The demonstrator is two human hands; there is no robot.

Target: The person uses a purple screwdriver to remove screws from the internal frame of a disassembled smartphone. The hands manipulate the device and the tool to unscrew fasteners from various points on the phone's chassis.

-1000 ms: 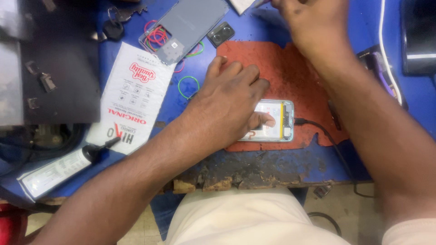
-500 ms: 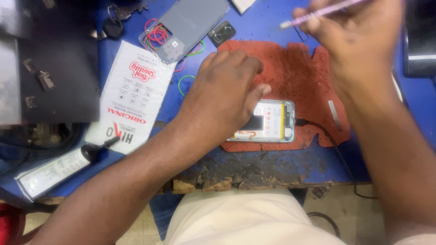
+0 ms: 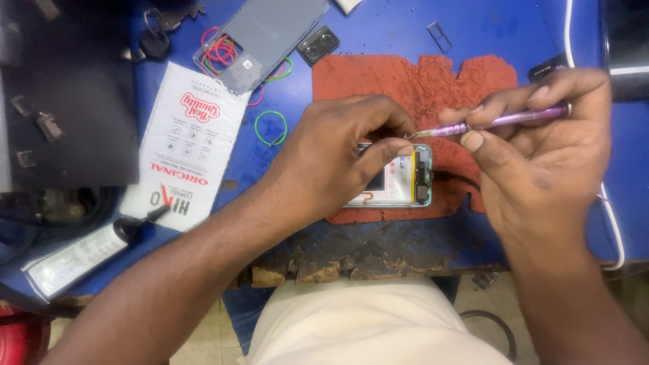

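The right hand has come down, gripping a screwdriver; the left hand pins the phone on the mat near the blue counter's chipped front edge.

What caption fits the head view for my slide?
Left hand steadies an opened phone on a red mat; right hand holds a purple screwdriver.

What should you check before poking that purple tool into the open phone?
1. Left hand steadying the open phone: ok, fingers rest on it.
2. Right hand gripping the purple tool: ok, pinched between thumb and fingers.
3. Tool tip over the phone's top edge: ok.
4. Phone lying flat on the red mat: ok.
5. Tip seated on a screw or part: cannot tell, too small.
6. Cable at the phone's right end unplugged: cannot tell.
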